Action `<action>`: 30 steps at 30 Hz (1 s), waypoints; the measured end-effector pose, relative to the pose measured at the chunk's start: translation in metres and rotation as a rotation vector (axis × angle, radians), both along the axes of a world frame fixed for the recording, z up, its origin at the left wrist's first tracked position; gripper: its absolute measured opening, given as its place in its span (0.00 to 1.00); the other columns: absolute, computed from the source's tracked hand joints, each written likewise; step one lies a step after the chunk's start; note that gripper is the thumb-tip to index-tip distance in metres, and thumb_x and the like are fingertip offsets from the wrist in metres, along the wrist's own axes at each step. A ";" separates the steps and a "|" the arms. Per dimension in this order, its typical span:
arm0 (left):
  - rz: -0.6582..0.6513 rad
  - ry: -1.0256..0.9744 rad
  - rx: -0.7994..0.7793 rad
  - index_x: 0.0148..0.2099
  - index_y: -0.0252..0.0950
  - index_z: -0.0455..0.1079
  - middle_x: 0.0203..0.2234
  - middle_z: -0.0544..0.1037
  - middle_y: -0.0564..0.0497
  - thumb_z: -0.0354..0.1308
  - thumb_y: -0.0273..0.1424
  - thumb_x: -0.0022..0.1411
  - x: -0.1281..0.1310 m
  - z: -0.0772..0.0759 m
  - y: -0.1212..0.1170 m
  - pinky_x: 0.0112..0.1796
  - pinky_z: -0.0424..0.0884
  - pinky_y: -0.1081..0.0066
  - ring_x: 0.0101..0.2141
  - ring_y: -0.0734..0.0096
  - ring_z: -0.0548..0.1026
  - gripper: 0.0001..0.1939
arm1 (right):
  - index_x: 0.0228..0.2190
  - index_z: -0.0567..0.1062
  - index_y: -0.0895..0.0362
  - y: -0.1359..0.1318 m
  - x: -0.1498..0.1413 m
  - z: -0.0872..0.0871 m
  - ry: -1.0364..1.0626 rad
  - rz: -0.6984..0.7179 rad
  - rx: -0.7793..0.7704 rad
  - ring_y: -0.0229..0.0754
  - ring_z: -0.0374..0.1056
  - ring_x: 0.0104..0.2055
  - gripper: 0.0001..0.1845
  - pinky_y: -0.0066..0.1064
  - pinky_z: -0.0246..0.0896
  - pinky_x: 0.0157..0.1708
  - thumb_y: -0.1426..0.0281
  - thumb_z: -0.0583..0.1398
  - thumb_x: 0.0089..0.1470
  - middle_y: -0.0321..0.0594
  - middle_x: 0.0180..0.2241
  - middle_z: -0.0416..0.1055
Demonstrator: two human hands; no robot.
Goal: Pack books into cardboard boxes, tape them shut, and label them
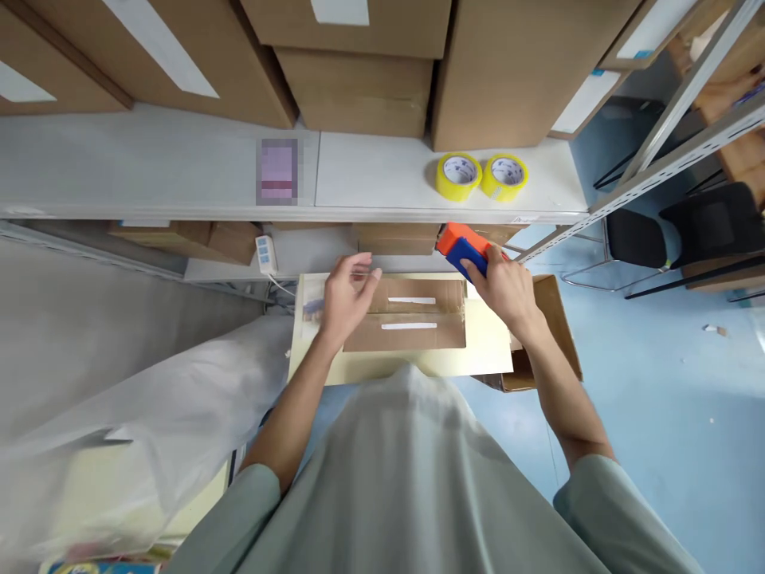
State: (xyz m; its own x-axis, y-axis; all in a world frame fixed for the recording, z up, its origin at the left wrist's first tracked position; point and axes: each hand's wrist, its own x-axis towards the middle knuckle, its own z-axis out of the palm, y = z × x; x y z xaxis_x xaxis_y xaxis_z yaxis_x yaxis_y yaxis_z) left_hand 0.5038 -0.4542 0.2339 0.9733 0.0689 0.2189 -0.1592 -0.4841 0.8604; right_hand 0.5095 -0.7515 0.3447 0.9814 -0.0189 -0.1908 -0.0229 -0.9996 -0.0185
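My right hand (507,288) is wrapped round an orange and blue tape dispenser (468,250), held above the right rear corner of a cardboard box (412,325). The box lies closed on a pale yellow board, with two white strips on its top. Above the left end of the box is my left hand (351,293), its fingers curved and its thumb apart from them. A faint clear line shows between these fingers; what it is, I cannot make out. My left forearm and hand hide part of the box's left end.
Two yellow tape rolls (458,176) stand on the grey shelf (370,179), below large cardboard boxes (358,92). A white power strip (266,255) is behind the board (490,343). An open carton (553,319) stands at right, black chairs (637,237) beyond. White plastic sheeting (197,399) spreads at left.
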 end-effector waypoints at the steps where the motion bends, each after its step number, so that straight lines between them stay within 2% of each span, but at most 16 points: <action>1: -0.047 -0.032 0.001 0.62 0.40 0.75 0.56 0.82 0.43 0.63 0.39 0.76 0.009 0.009 -0.005 0.54 0.82 0.63 0.51 0.62 0.84 0.17 | 0.63 0.70 0.66 0.012 0.010 0.003 -0.015 0.045 0.021 0.66 0.81 0.49 0.30 0.43 0.68 0.44 0.54 0.48 0.80 0.65 0.48 0.83; 5: -0.154 -0.141 0.016 0.65 0.39 0.75 0.61 0.82 0.41 0.62 0.35 0.78 0.049 0.034 -0.020 0.56 0.81 0.62 0.56 0.59 0.83 0.18 | 0.67 0.63 0.69 0.065 0.060 -0.001 -0.102 0.228 0.098 0.68 0.78 0.55 0.28 0.51 0.69 0.55 0.60 0.47 0.80 0.68 0.52 0.81; 10: -0.156 -0.177 -0.007 0.66 0.39 0.77 0.61 0.84 0.42 0.63 0.32 0.75 0.085 0.041 -0.017 0.59 0.81 0.59 0.58 0.56 0.84 0.20 | 0.66 0.64 0.70 0.116 0.139 -0.036 -0.265 0.438 0.212 0.68 0.74 0.63 0.24 0.61 0.60 0.69 0.69 0.47 0.78 0.68 0.55 0.79; 14: -0.127 -0.163 -0.042 0.66 0.39 0.78 0.61 0.85 0.42 0.63 0.34 0.76 0.084 0.036 -0.002 0.63 0.79 0.56 0.59 0.54 0.85 0.20 | 0.65 0.67 0.73 0.137 0.179 -0.062 -0.253 0.438 0.217 0.68 0.70 0.69 0.23 0.62 0.54 0.74 0.75 0.51 0.74 0.72 0.60 0.77; 19: -0.065 -0.078 -0.050 0.65 0.39 0.78 0.61 0.85 0.40 0.65 0.35 0.74 0.070 0.022 0.019 0.60 0.82 0.55 0.58 0.53 0.86 0.20 | 0.66 0.69 0.75 0.146 0.197 -0.074 -0.247 0.381 0.252 0.65 0.66 0.72 0.25 0.60 0.49 0.78 0.75 0.54 0.74 0.72 0.63 0.75; 22: -0.005 -0.024 -0.038 0.66 0.38 0.77 0.63 0.83 0.39 0.66 0.37 0.73 0.053 0.004 0.038 0.60 0.82 0.55 0.60 0.51 0.85 0.22 | 0.67 0.70 0.70 0.131 0.190 -0.074 -0.352 0.369 0.340 0.66 0.65 0.72 0.25 0.64 0.53 0.76 0.71 0.53 0.76 0.69 0.68 0.71; 24: 0.057 0.036 -0.043 0.66 0.38 0.76 0.64 0.83 0.38 0.67 0.40 0.73 0.033 -0.015 0.053 0.61 0.82 0.54 0.60 0.51 0.85 0.24 | 0.69 0.69 0.65 0.108 0.168 -0.076 -0.450 0.348 0.435 0.66 0.64 0.73 0.26 0.65 0.58 0.74 0.66 0.52 0.78 0.67 0.71 0.68; 27: 0.161 0.193 -0.094 0.63 0.38 0.77 0.60 0.85 0.37 0.67 0.47 0.73 -0.007 -0.049 0.073 0.62 0.81 0.52 0.59 0.48 0.85 0.25 | 0.71 0.67 0.60 0.059 0.107 -0.089 -0.550 0.268 0.586 0.65 0.66 0.73 0.30 0.62 0.65 0.71 0.55 0.51 0.80 0.64 0.71 0.68; 30: 0.142 0.380 -0.136 0.59 0.37 0.78 0.59 0.85 0.35 0.66 0.56 0.70 -0.046 -0.076 0.080 0.61 0.82 0.51 0.59 0.45 0.85 0.30 | 0.69 0.70 0.58 0.010 0.028 -0.113 -0.454 0.075 0.665 0.64 0.78 0.62 0.36 0.59 0.76 0.59 0.44 0.52 0.78 0.64 0.64 0.75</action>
